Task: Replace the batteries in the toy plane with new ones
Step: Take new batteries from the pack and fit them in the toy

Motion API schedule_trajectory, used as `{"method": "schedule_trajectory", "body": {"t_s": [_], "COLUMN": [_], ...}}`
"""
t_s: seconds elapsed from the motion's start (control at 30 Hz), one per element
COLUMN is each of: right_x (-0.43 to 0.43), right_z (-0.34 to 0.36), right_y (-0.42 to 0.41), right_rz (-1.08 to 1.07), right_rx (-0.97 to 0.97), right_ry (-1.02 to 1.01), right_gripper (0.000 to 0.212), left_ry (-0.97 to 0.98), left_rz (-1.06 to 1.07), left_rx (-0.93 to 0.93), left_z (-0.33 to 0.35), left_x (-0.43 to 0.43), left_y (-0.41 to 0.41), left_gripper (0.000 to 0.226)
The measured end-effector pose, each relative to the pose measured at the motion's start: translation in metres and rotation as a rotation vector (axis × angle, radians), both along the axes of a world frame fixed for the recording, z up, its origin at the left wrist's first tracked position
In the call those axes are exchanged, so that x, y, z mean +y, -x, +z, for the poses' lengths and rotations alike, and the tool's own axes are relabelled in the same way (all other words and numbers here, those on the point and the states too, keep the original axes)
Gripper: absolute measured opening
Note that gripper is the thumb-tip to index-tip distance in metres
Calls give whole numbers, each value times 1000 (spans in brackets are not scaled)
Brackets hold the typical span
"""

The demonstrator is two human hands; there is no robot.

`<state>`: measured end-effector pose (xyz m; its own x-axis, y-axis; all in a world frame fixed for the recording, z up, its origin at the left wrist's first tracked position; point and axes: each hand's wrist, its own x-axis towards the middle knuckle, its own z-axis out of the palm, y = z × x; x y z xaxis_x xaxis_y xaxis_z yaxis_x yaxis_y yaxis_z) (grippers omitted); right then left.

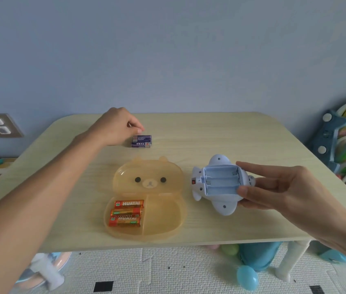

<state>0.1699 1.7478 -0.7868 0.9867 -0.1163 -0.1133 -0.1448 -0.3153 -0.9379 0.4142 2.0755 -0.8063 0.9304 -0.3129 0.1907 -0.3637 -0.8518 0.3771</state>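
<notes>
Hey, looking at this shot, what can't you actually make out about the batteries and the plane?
- Head view: whether the left hand touches the purple batteries; its fingertips blur just above them.
- Purple batteries' count: stacked and too small to tell.
- Toy plane: top side faces down; right hand covers one end.
- Middle orange battery label: blurred.

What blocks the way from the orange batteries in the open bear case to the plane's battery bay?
Nothing visible. The orange batteries lie uncovered in the bear case, and the toy plane, held by the right hand, has its battery bay open and empty.
</notes>
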Motion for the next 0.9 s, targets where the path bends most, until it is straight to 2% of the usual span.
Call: {"method": "schedule_trajectory", "body": {"t_s": [0.2, 0.43, 0.67, 0.7, 0.77, 0.83, 0.9], "right_x": [-5, -5, -7, -7, -7, -7, -7], "right_z": [-1, -4, -4, -4, -4, -4, -5], "right_y": [-2, -4, -5, -5, -3, -3, -4], "right_rz": [9, 30, 36, 40, 45, 50, 57], "right_rx": [1, 6, 0, -3, -6, -8, -8], "right_ry": [7, 22, -2, -1, -6, 1, 12], "right_gripper": [63, 57, 64, 63, 61, 59, 58], "left_ry": [-14, -54, -134, -96, 67, 214, 251], "left_rz": [-34, -46, -11, -12, -42, -151, -292], "left_rx": [82, 37, 31, 28, 22, 13, 15], "left_z": [2, -2, -2, 3, 18, 39, 53], "left_x": [2, 2, 5, 5, 1, -15, -40], "left_y": [-14, -17, -20, -17, -3, 25, 66], "left_gripper": [10, 11, 5, 2, 11, 17, 13]}}
